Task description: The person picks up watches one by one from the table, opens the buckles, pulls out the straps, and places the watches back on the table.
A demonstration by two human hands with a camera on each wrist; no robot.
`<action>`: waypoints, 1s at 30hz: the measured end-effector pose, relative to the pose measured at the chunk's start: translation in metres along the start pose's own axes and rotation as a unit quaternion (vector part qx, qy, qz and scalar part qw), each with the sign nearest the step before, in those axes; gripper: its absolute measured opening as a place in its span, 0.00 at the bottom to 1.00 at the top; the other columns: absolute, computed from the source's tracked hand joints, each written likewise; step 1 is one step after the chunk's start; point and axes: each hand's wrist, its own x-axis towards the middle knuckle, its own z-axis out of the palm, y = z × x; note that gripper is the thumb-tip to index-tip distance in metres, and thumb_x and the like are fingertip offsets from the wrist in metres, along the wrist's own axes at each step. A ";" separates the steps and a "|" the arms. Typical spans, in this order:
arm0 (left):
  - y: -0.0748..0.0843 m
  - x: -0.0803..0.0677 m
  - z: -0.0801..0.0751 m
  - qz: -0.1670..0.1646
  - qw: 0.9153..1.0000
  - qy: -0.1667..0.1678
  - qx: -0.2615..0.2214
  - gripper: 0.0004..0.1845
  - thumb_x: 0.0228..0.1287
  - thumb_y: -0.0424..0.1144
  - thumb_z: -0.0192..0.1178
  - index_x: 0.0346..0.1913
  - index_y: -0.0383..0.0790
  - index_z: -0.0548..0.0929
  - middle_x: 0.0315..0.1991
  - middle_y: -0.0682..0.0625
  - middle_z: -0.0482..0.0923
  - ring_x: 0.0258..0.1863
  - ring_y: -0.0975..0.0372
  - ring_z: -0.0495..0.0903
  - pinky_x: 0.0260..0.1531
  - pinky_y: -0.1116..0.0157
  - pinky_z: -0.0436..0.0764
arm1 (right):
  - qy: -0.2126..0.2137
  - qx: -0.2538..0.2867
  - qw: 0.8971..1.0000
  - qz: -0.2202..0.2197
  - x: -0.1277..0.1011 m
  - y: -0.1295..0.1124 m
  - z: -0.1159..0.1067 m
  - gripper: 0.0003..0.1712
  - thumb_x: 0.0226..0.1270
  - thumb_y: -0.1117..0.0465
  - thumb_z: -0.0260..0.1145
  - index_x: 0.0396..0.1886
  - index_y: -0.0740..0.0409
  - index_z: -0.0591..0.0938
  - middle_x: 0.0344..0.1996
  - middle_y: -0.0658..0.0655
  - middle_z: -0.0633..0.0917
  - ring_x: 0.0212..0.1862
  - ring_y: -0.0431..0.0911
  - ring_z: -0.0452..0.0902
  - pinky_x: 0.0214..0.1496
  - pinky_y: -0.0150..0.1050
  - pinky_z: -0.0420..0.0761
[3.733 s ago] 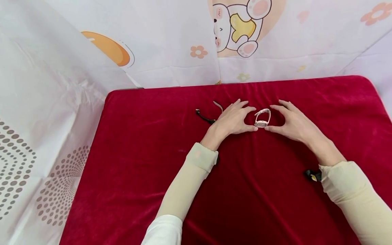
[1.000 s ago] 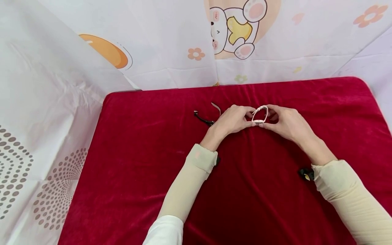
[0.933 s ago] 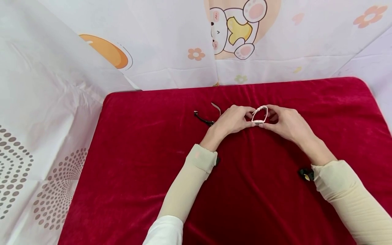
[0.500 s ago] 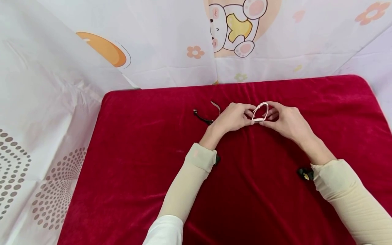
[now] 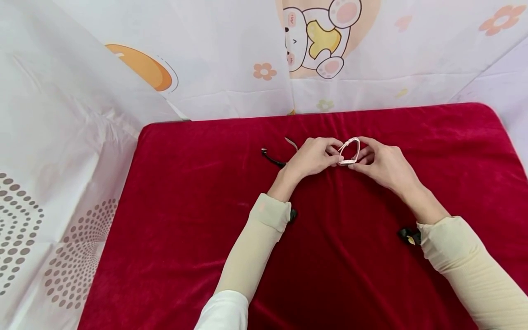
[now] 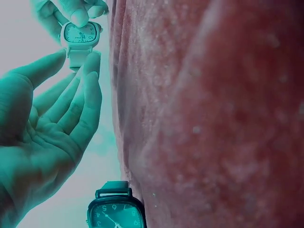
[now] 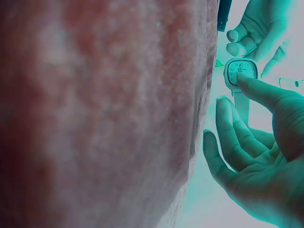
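Note:
A pale pink wristwatch point(image 5: 348, 162) stands with its strap closed into a loop, between both hands. My left hand point(image 5: 314, 156) holds its left side, thumb at the case edge and fingertips at the strap. From the other side my right hand point(image 5: 387, 166) grips it; in the right wrist view that thumb lies on the watch dial point(image 7: 234, 75). The left wrist view shows the left thumb and fingertips on either side of the watch strap point(image 6: 80, 58). A black watch point(image 5: 273, 158) lies left of my left hand, partly hidden by it; its dark face point(image 6: 116, 214) shows in the left wrist view.
Red velvet cloth point(image 5: 185, 192) covers the table. A white printed curtain point(image 5: 222, 55) hangs behind the far edge and along the left. A small black device point(image 5: 409, 236) is at the right sleeve cuff.
Both hands were spread wider round the pink watch at first and have since closed in on it. The watch has tilted, its dial turning down. Lately the left thumb has shifted slightly upward.

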 end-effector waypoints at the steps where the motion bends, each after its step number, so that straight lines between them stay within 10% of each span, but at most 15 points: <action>1: 0.000 0.000 0.000 -0.002 1.000 0.001 -0.004 0.20 0.67 0.37 0.65 0.61 0.40 0.80 0.37 0.55 0.86 0.31 0.71 0.84 0.34 0.75 0.79 | 0.000 0.000 1.000 0.000 0.000 0.000 0.000 0.37 0.54 0.64 0.78 0.65 0.64 0.75 0.33 0.57 0.87 0.33 0.50 0.86 0.31 0.20 0.70; 30: -0.001 0.001 -0.002 -0.001 0.999 0.029 -0.025 0.17 0.68 0.38 0.65 0.57 0.41 0.82 0.36 0.55 0.84 0.30 0.65 0.84 0.32 0.74 0.79 | 0.055 0.050 0.997 -0.027 -0.003 -0.001 0.004 0.26 0.66 0.65 0.70 0.62 0.55 0.75 0.32 0.56 0.89 0.31 0.44 0.86 0.32 0.20 0.71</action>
